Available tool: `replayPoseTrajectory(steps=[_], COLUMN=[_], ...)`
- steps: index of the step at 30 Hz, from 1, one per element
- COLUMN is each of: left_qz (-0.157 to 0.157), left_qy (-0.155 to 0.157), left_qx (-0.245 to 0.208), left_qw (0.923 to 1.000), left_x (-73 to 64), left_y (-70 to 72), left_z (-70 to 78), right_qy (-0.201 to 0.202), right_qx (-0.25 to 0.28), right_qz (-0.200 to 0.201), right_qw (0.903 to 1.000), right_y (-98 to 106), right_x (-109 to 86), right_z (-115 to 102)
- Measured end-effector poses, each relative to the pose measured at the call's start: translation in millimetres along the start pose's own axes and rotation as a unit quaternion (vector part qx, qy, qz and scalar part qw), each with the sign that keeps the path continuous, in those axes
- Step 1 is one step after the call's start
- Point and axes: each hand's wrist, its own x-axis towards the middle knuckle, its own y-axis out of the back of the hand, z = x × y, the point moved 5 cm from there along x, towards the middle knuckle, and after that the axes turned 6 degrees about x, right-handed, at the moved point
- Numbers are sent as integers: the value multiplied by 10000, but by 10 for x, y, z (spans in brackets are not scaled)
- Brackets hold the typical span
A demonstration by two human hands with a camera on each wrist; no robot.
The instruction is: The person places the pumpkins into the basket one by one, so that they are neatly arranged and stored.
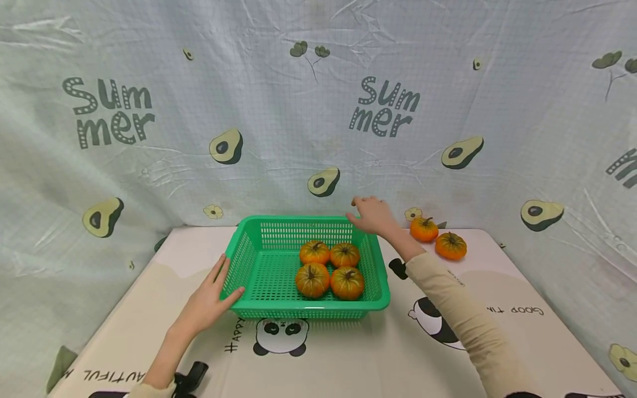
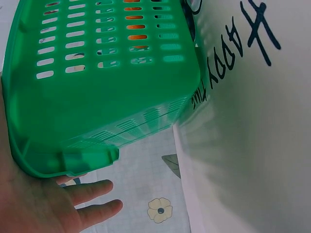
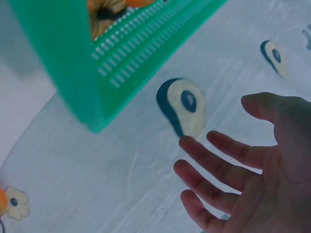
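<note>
A green plastic basket point(image 1: 308, 305) stands on the table, with several small orange pumpkins point(image 1: 312, 280) grouped in its right half. My left hand point(image 1: 203, 303) rests against the basket's left rim near the front corner. In the left wrist view, the fingers of that hand point(image 2: 46, 204) stretch out straight past the green basket wall point(image 2: 112, 102). Above the back right corner of the basket hovers my right hand point(image 1: 373, 215), holding nothing. The right wrist view shows its fingers point(image 3: 218, 167) spread and loosely bent, apart from the basket point(image 3: 87, 92).
Two more pumpkins, one farther back point(image 1: 424, 229) and one nearer point(image 1: 450, 246), sit on the table right of the basket, beyond the right forearm. A printed cloth point(image 1: 273, 110) hangs behind the table's back edge. Panda drawings and lettering mark the tabletop point(image 1: 343, 359).
</note>
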Motion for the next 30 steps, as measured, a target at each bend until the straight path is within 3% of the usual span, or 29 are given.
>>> replayPoseTrajectory(steps=[13, 23, 30], left_qz=[-7, 5, 45], left_qy=[7, 9, -12], left_qx=[-11, -29, -33], left_qw=[10000, 10000, 10000], left_x=[10, 9, 1], left_y=[-13, -2, -5], left_z=[-25, -12, -18], right_qy=[-956, -1202, -1599], right_qx=[-247, -74, 251], right_qz=[-36, 105, 304], right_qw=[9951, 9927, 9864], right_y=[53, 11, -41], right_x=[-5, -125, -270], right_z=[593, 1032, 1357])
